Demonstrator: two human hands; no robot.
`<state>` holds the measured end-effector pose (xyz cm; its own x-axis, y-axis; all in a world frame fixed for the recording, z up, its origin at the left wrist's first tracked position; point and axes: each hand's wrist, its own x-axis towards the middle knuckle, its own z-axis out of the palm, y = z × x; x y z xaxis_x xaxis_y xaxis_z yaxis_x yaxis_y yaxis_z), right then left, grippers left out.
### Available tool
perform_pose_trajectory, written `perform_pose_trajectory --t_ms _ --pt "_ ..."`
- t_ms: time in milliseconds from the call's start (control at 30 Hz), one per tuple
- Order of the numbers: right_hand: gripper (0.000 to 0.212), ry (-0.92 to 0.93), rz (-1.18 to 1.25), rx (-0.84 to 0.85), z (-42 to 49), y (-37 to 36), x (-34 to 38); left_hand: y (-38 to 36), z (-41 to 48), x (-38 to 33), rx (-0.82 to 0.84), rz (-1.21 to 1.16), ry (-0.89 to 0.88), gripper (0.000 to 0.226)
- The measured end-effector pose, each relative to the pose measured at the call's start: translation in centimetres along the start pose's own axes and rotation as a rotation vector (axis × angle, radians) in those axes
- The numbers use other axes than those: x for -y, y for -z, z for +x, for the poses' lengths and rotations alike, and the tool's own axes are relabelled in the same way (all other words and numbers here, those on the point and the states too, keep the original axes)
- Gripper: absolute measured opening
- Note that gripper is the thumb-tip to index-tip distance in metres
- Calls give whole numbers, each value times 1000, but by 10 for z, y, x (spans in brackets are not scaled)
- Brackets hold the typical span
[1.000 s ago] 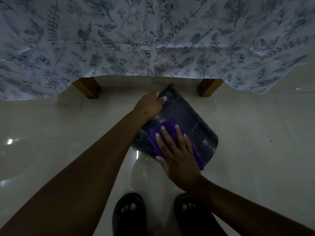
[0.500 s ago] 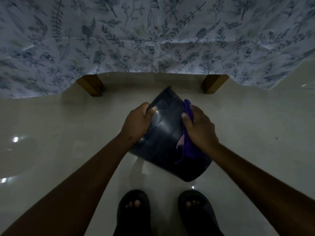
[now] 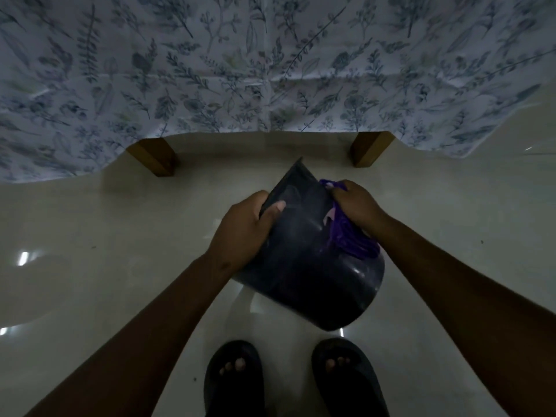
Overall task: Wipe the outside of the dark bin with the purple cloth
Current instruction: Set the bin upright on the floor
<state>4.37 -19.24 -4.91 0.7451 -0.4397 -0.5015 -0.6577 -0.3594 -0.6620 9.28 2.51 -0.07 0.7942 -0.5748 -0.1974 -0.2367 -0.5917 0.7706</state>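
The dark bin [image 3: 310,266] is held tilted above the floor, its rim pointing away from me and its rounded base toward my feet. My left hand [image 3: 243,230] grips the bin's left side near the rim, thumb on the wall. My right hand [image 3: 355,206] presses the bunched purple cloth [image 3: 349,239] against the bin's right side near the rim. Part of the cloth hangs down along the wall below my hand.
A floral tablecloth [image 3: 270,70] hangs over a table ahead, with two wooden legs [image 3: 153,158] [image 3: 370,149] showing below it. The glossy pale floor [image 3: 90,266] lies all around. My feet in dark sandals [image 3: 234,377] stand just under the bin.
My right hand has carried the cloth from the bin's near wall round to its right side and up toward the rim. The bin has turned a little, and my left hand shifted its grip lower.
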Motion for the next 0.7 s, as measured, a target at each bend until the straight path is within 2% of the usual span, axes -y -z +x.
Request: perform_pose_trajectory --t_ms 67,133,200,267,333,400,533,600,633,700 --pt "35 -23 190 -16 -7 5 -7 7 -10 -5 -2 29 -59 21" --pt "25 -77 609 -33 -18 13 -17 20 -17 -8 7 112 -116 12" --pt "27 -143 1029 -17 -31 28 -25 28 -25 -8 29 187 -199 15" --pt "31 -167 1225 -29 -43 45 -26 29 -35 -9 51 274 -297 21" --pt "41 -92 1308 -50 -47 65 -20 22 -42 -7 54 367 -405 23" --pt "54 9 1316 -31 -50 84 -6 15 -45 -7 47 436 -513 20" --pt "51 177 1213 3 -55 113 24 -3 -49 -8 77 544 -685 13" --pt "49 295 1104 -36 -57 119 36 -13 -53 -5 110 593 -748 9" --pt "48 347 972 -86 -59 120 42 -16 -55 -3 126 613 -768 7" --pt "50 513 538 -207 -62 119 48 -21 -57 3 156 620 -790 6"
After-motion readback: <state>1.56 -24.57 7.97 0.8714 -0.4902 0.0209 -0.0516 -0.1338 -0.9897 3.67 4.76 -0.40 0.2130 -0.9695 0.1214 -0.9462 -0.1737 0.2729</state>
